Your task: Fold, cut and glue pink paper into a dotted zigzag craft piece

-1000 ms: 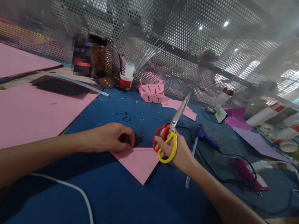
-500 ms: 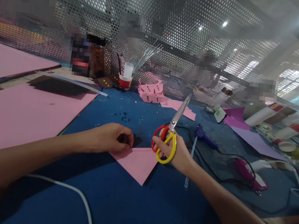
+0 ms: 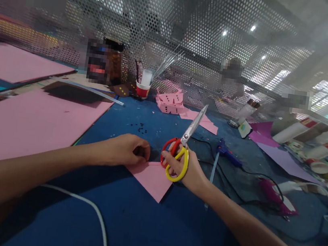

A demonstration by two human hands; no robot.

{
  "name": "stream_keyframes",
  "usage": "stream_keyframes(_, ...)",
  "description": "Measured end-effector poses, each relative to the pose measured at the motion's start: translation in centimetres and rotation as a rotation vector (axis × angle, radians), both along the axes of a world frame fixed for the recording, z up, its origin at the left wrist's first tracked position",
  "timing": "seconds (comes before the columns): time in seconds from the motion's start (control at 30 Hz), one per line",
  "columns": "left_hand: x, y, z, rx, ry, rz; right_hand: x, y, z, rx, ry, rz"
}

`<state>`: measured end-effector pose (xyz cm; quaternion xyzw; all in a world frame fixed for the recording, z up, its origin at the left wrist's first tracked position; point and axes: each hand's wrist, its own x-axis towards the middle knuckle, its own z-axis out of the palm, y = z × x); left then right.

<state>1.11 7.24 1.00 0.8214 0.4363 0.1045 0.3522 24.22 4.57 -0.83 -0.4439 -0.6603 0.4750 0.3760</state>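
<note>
A small piece of pink paper lies on the blue tabletop, with a narrow fold along its far edge. My left hand is closed on the paper's left end, thumb and fingers pinched together. In my right hand is a pair of scissors with one red and one yellow handle loop; the blades are closed and point up and away. The right fingers are bent at the paper's right end, beside the loops. Whether they also press the paper is hard to see.
Large pink sheets cover the left side. A blue glue gun with its cord lies to the right. Behind stand cut pink pieces, a red-and-white cup and a perforated metal screen. A white cable crosses the near edge.
My right hand with the scissors has shifted slightly left along the paper's folded edge. My left hand keeps its pinch. The whole view has moved a little.
</note>
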Motion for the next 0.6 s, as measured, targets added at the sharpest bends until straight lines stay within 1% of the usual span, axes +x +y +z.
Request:
stream_keyframes(0.13, -1.2, -0.6, 0.5, 0.027, 0.054, 0.023, -0.1, -0.2, 0.2, -0.002, -0.018, -0.004)
stream_keyframes(0.33, -4.1, -1.5, -0.3, 0.073, 0.042, 0.091, -0.1, -0.3, 0.2, -0.028, 0.006, -0.011)
stream_keyframes(0.43, -4.5, -1.6, -0.5, 0.080, 0.043, 0.102, -0.1, -0.3, 0.1, -0.011, 0.012, 0.015)
stream_keyframes(0.6, -4.1, -1.8, -0.1, 0.089, 0.056, 0.108, -0.7, -0.2, -0.1, -0.016, 0.026, 0.018)
